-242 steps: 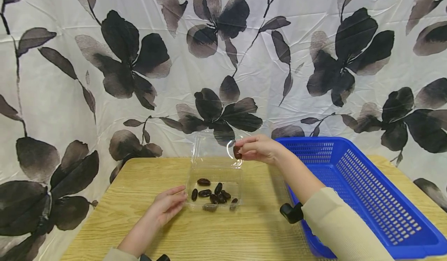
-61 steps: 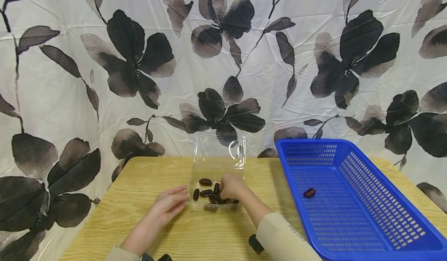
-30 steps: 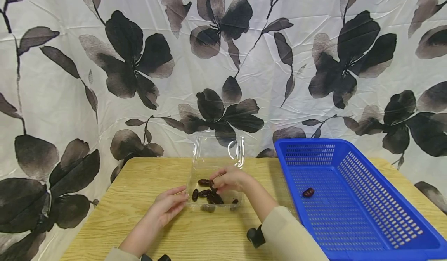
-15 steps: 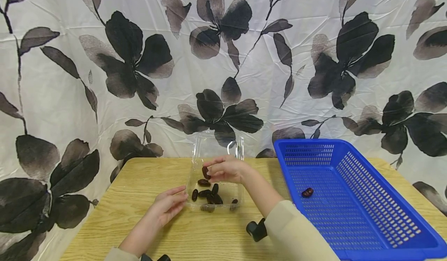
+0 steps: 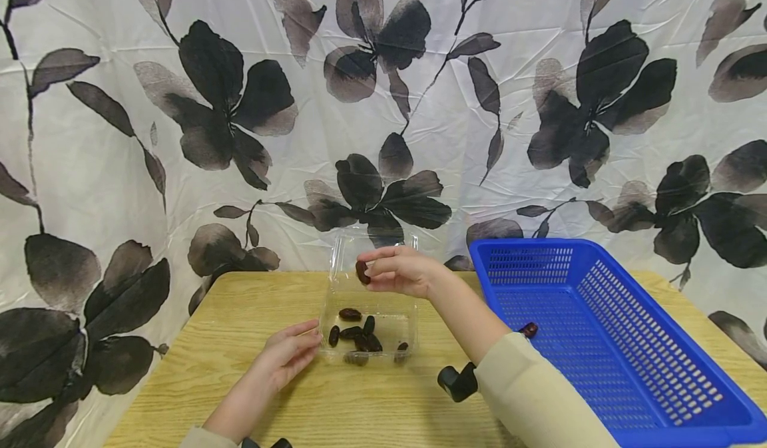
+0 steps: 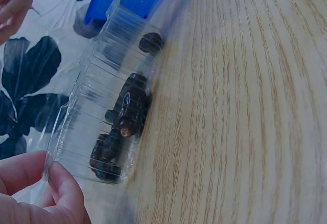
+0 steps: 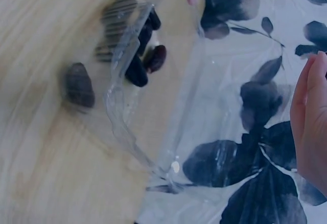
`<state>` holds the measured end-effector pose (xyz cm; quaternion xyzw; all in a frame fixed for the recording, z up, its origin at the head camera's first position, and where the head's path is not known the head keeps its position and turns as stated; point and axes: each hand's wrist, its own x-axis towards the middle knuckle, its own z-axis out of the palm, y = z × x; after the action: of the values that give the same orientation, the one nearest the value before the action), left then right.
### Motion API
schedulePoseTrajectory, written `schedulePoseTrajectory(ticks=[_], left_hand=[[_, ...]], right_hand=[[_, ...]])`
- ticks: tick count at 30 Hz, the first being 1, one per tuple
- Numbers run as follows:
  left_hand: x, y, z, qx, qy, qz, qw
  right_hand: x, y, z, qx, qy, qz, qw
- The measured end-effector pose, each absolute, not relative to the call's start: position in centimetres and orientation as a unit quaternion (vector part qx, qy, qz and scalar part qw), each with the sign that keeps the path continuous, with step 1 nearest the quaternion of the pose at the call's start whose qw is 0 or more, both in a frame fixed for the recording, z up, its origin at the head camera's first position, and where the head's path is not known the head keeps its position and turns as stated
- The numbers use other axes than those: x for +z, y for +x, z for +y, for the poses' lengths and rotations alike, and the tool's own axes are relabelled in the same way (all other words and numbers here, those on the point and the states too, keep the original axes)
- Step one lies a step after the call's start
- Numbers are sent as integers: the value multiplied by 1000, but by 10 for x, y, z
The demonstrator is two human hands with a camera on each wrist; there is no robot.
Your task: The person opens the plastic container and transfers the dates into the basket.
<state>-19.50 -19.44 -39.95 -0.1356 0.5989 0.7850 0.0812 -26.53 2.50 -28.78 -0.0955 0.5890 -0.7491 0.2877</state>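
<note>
In the head view my right hand point(image 5: 403, 271) pinches a dark brown date point(image 5: 362, 272) between thumb and fingers, raised in front of the upright lid of a clear plastic clamshell container point(image 5: 395, 323). Several more dates point(image 5: 350, 314) lie in the container's base, most of them bunched toward the front. My left hand point(image 5: 290, 355) is at the container's left side; the left wrist view has its thumb and forefinger point(image 6: 66, 185) pinching the rim. In the right wrist view my right hand point(image 7: 311, 127) is partly cut off by the frame edge, and its date is mostly hidden.
A blue perforated plastic basket point(image 5: 599, 348) stands on the right of the wooden table point(image 5: 252, 301). A single date point(image 5: 528, 329) lies in it, partly covered by my right sleeve. Behind the table hangs a white cloth point(image 5: 479, 135) with a dark floral print.
A date has appeared in the basket since the earliest frame. My right hand has reached into the container, taken another date and lifted it. My left hand has stayed at the container's side.
</note>
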Motion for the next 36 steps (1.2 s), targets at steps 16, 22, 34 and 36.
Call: schedulePoseTrajectory(ticks=[16,22,34,36], left_hand=[[-400,-196,-195,784,-141,599,83],[-399,-196,-195,780,-139,604,84],[-399,-196,-194,781,-141,601,89],[-398,-196,-195,782,-141,600,88]], right_hand=[[-271,-266,66,-742,-117,601,275],[-268,-268,89,-746,-120,598,267],[-266,-269,136,-761,-123,587,247],[-266,-268,144,-765,-121,583,245]])
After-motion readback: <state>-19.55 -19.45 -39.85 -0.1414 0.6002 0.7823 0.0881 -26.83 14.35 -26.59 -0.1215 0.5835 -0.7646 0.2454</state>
